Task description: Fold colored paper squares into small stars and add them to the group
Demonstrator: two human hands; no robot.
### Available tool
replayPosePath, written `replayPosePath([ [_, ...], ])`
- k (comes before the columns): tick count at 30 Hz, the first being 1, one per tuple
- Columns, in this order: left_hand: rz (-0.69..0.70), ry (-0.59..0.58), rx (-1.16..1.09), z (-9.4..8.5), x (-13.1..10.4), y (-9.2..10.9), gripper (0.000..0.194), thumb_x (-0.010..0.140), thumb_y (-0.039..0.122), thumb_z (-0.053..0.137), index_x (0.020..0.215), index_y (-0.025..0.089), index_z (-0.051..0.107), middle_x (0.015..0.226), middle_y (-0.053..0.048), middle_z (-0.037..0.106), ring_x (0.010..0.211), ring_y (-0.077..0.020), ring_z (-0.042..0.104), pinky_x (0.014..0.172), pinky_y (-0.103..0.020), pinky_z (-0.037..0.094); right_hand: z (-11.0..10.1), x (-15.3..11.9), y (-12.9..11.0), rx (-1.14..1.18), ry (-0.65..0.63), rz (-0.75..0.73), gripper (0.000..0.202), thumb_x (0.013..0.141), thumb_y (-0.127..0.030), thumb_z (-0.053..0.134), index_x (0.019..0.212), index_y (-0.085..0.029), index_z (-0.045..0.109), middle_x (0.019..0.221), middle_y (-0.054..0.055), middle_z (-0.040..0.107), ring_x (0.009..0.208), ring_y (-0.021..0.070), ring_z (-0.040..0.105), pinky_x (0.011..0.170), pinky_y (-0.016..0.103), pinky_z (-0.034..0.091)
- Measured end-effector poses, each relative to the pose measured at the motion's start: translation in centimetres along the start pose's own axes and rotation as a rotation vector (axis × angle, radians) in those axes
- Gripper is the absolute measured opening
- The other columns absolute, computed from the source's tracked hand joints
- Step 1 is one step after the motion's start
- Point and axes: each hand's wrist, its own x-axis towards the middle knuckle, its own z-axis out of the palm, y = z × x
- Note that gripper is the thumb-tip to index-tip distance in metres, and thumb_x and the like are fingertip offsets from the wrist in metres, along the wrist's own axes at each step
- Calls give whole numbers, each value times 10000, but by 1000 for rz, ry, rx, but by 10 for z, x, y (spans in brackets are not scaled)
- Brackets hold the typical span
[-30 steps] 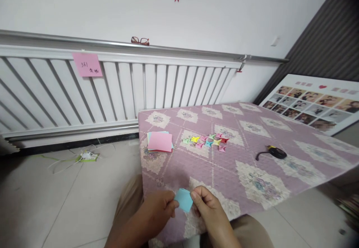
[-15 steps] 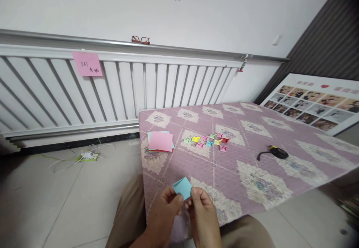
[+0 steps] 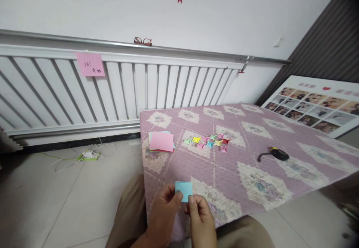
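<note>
A small folded light-blue paper (image 3: pixel 184 190) is held above the near edge of the cloth-covered table (image 3: pixel 196 169). My left hand (image 3: pixel 165 210) pinches its left side between thumb and fingers. The thumb and fingers of my right hand (image 3: pixel 202 214) close on its lower right corner. Beyond my hands, a stack of square paper sheets with a pink one on top (image 3: pixel 162 141) lies at the table's left edge. Several small folded paper pieces (image 3: pixel 209 143) in green, yellow, pink, blue and red sit in a cluster to the right of the stack.
A black object with a short cord (image 3: pixel 277 153) lies on the right of the table. Behind stands a white radiator (image 3: pixel 127 91) with a pink note (image 3: pixel 90 64) and glasses (image 3: pixel 143 41) above. A photo board (image 3: pixel 316 106) leans at the right. A power strip (image 3: pixel 89 155) lies on the floor.
The blue paper has turned from a tilted, corner-up position to a nearly level one. My right hand has shifted slightly down to its lower right corner.
</note>
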Motion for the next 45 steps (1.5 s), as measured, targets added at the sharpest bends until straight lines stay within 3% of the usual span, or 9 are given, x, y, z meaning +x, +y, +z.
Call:
replayPosePath([
  [10,-50,103,-6,0,8,8,269,728,446,645,715,193,554,642,47,499,590,-111,443,581,-231,375,0,-5,0,12,-25,16,428,795,-623,518,656,-218,515,583,-32,449,544,140,413,510,246,363],
  [16,-117,47,138,-12,12,9,314,676,466,662,659,177,539,599,38,503,556,-103,444,544,-229,355,-16,12,-14,75,-143,69,411,796,-601,548,659,-216,507,579,-36,450,559,133,399,525,238,334],
  [23,-216,-125,355,-26,6,0,254,672,412,648,627,189,535,530,43,508,485,-105,429,509,-238,334,-34,36,-37,-16,-279,8,395,785,-557,570,612,-216,474,549,-48,435,541,123,388,523,240,316],
  [28,-157,-65,476,-18,-2,8,223,707,372,615,591,204,526,544,28,525,560,-138,476,564,-254,370,-34,39,-37,-86,-238,-32,385,784,-529,576,590,-217,462,531,-51,429,533,121,378,514,240,304],
  [35,-126,-39,406,-18,0,-6,207,705,378,590,617,209,506,540,38,484,532,-127,425,551,-252,344,-23,24,-37,246,-182,165,430,681,-601,666,848,-207,625,652,-38,528,549,115,422,519,225,341],
  [40,-142,-65,401,-17,-2,-10,208,689,392,594,619,215,509,537,47,456,530,-126,396,549,-251,328,-18,20,-40,318,-167,177,370,684,-546,692,665,-191,589,594,-37,498,567,115,417,548,224,342],
  [45,-69,-65,462,-12,-7,-2,187,688,359,616,619,215,519,574,40,442,576,-133,389,572,-251,317,-17,22,-38,359,-151,219,381,687,-543,688,625,-199,537,543,-54,449,520,105,375,512,219,312],
])
